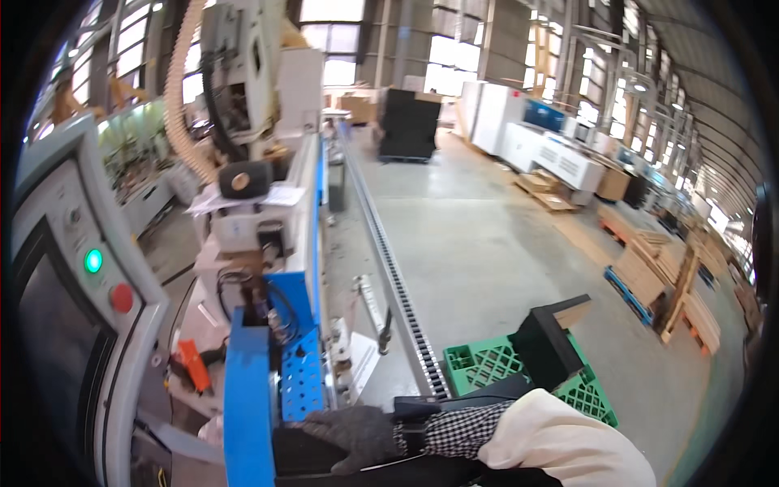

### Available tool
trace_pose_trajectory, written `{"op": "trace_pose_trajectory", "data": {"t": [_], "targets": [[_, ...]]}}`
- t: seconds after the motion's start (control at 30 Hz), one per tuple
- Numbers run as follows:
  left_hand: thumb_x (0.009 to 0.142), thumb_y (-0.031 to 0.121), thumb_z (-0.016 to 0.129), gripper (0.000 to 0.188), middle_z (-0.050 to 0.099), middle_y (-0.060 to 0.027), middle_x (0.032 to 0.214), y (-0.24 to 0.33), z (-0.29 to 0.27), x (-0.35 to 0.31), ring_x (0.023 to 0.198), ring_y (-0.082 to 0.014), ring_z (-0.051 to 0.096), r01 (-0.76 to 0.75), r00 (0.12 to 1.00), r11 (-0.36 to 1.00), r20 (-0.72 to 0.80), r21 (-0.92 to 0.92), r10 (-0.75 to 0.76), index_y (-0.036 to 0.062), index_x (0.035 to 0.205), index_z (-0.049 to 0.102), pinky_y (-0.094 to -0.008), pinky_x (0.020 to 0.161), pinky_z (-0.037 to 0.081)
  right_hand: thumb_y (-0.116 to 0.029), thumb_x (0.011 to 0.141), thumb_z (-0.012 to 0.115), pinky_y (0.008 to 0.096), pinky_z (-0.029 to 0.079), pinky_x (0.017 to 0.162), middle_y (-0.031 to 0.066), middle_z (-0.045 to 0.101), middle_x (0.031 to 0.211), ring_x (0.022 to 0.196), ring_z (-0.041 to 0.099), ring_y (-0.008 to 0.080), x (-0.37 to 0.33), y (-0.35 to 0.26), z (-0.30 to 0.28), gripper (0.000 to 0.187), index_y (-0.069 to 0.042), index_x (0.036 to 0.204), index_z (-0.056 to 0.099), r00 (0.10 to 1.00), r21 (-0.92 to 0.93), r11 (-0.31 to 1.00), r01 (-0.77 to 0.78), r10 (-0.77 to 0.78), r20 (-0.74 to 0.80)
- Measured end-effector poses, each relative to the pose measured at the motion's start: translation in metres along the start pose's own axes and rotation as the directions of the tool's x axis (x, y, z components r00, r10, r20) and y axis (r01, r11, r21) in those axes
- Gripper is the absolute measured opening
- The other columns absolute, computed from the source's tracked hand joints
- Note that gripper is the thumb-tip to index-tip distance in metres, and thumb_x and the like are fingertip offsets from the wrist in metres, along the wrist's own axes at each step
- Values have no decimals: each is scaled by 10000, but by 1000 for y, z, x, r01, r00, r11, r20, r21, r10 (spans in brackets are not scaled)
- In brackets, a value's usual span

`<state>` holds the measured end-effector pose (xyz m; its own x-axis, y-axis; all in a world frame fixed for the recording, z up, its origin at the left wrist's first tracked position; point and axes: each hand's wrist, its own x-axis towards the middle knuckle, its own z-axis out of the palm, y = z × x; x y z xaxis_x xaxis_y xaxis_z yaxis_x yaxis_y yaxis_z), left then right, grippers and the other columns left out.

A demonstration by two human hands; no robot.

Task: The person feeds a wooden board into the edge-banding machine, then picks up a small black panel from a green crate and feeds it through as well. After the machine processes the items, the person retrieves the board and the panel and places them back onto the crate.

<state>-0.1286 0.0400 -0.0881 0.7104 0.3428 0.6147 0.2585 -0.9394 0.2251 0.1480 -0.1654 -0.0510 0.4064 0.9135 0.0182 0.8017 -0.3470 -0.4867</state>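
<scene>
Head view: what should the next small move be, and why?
Probably a gentle leftward nudge of the black board with the right hand, to seat it against the blue guard. The gloved hand lies across the board, whose end is right beside the guard; whether the two touch, I cannot tell.

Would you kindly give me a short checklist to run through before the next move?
1. Right hand gloved: ok, covered in dark grey.
2. Right hand on the dark panel: ok, it lies over it.
3. Both hands in view: not ok, the left hand does not show.
4. Green lamp on the control box lit: ok.
5. Red button released: cannot tell whether it is pressed.
</scene>
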Motion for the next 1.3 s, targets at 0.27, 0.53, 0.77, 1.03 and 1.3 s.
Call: {"op": "trace_pose_trajectory", "data": {"t": [0.27, 0.53, 0.77, 1.03, 1.3], "targets": [[860, 326, 815, 356, 714, -166, 1095, -3, -2, -7, 1052, -409, 674, 23, 1000, 997, 16, 75, -24, 104, 1118, 711, -593, 1001, 507, -621, 892, 649, 435, 497, 1109, 189, 319, 1673, 1414, 500, 350, 1, -21, -23, 1018, -58, 1644, 256, 974, -124, 988, -93, 116, 193], [868, 340, 797, 379, 714, -144, 1132, -8, -2, -14, 1078, -401, 667, 6, 1000, 997, 12, 71, -7, 116, 1158, 701, -575, 1002, 507, -607, 992, 552, 505, 492, 1091, 183, 383, 1615, 1386, 514, 357, -8, -37, -49, 873, 11, 1577, 358, 998, -13, 998, 57, -56, 38], [905, 359, 744, 370, 713, -185, 1151, -37, 3, -31, 1088, -442, 653, -16, 988, 999, 153, 38, 10, 88, 1156, 720, -547, 1004, 512, -211, 1021, 624, 309, 544, 1036, 124, 706, 1223, 1184, 667, 186, -63, -118, -187, 307, -31, 1267, 660, 910, 636, 668, 387, -165, -381], [907, 367, 740, 380, 711, -193, 1156, -25, 9, -21, 1087, -448, 651, -74, 990, 997, 123, 15, 71, 86, 1162, 720, -548, 995, 516, -314, 1058, 563, 336, 521, 1039, 129, 696, 1265, 1192, 660, 201, -37, -135, -171, 369, -43, 1287, 663, 924, 683, 661, 309, -41, -379], [908, 375, 735, 391, 709, -201, 1160, -24, 6, -19, 1087, -454, 648, -110, 988, 994, 110, 18, 108, 84, 1168, 719, -548, 985, 520, -406, 1053, 532, 389, 508, 1048, 153, 675, 1310, 1229, 642, 228, 8, -148, -121, 448, -43, 1272, 675, 872, 596, 638, 488, -391, -296]]}}
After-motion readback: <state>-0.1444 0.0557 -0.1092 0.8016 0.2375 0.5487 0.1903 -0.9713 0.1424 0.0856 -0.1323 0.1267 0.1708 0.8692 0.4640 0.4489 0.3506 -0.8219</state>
